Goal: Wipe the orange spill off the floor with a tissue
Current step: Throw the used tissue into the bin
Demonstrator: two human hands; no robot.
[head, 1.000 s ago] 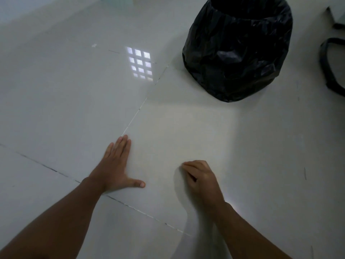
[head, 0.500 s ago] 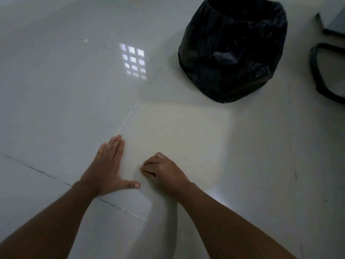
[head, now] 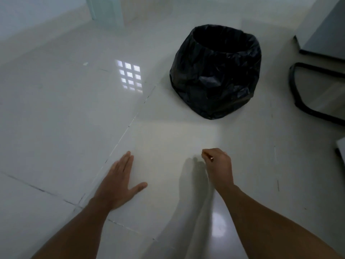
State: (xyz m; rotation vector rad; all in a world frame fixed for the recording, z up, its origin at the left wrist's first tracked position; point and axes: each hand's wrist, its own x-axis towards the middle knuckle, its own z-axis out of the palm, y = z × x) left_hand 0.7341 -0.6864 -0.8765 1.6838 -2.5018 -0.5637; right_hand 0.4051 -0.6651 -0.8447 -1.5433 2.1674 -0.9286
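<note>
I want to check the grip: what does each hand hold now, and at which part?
The left hand holds nothing; it lies flat on the floor. The right hand is curled shut; only a white speck shows, so unclear.

Left hand (head: 119, 181) flat, right hand (head: 218, 166) fisted

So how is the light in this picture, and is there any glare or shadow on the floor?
Head view: dim overall; a window grid reflects on the glossy floor at far left, a round glare spot lies near the right forearm, the right hand casts a soft shadow to its left, and straight edges bend from the wide lens.
</note>
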